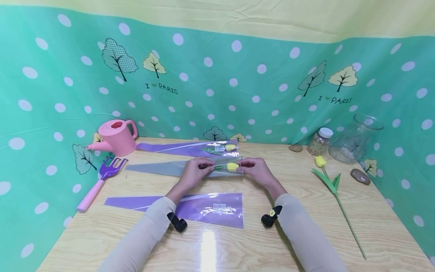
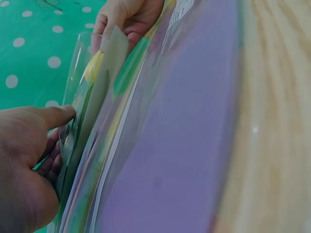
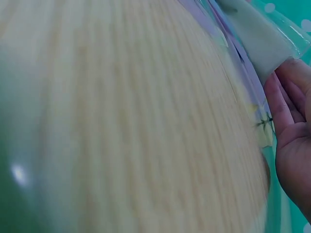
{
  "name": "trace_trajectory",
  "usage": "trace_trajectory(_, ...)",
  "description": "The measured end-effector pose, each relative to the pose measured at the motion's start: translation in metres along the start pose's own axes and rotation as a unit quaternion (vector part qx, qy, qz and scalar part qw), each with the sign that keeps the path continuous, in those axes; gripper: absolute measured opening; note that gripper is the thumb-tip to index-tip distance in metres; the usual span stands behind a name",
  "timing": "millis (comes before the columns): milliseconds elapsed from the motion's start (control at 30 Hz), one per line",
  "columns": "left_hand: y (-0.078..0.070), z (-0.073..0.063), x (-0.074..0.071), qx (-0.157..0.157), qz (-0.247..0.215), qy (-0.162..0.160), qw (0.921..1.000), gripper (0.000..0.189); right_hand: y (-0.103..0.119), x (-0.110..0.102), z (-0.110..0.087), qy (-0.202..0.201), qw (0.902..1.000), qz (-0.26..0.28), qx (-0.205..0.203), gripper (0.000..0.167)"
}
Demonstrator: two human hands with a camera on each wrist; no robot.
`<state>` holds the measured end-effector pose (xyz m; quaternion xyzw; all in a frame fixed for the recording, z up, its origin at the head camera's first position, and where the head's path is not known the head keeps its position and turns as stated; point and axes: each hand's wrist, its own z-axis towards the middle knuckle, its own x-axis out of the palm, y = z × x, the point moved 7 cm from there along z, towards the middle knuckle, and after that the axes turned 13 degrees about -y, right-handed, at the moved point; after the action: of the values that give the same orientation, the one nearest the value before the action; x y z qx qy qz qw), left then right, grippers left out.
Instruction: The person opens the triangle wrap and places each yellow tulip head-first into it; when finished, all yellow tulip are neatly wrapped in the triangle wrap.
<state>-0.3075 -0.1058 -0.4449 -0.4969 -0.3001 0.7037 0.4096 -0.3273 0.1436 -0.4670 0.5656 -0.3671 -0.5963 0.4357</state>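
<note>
A grey flower sleeve (image 1: pixel 153 167) with a clear front holds a yellow tulip (image 1: pixel 232 166), its bloom near the wide right end. My left hand (image 1: pixel 194 172) pinches the sleeve around the stem; in the left wrist view, the thumb lies on the clear film. At the wide end, my right hand (image 1: pixel 255 170) grips the sleeve's edge beside the bloom. Behind lies a purple sleeve (image 1: pixel 170 148) with another yellow tulip (image 1: pixel 230 147) in it. In front, a second purple sleeve (image 1: pixel 210 211) lies flat, with no flower visible inside.
Left stand a pink watering can (image 1: pixel 117 138) and a purple garden fork (image 1: pixel 108 170) with a pink handle. On the right lie a loose yellow tulip (image 1: pixel 336 192) and stones (image 1: pixel 360 176), near a white-lidded jar (image 1: pixel 319 141) and a glass vase (image 1: pixel 351 141). A dotted cloth (image 1: pixel 210 83) hangs behind.
</note>
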Motion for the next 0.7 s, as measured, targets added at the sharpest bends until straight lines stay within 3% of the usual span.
trace_trajectory(333, 0.005, 0.000, 0.002, 0.001, 0.031, 0.018, 0.9994, 0.019, -0.003, 0.002, 0.000, 0.014, 0.9995, -0.027, -0.008, 0.030)
trace_trajectory(533, 0.006, 0.000, 0.005, 0.004, 0.050, 0.030, 0.9983, 0.022, -0.007, -0.019, -0.008, -0.003, 0.9996, -0.028, 0.000, 0.033)
trace_trajectory(700, 0.005, 0.001, 0.003, 0.004, 0.060, 0.025, 0.9979, 0.024, -0.009, -0.044, -0.019, -0.041, 0.9975, 0.031, 0.048, 0.036)
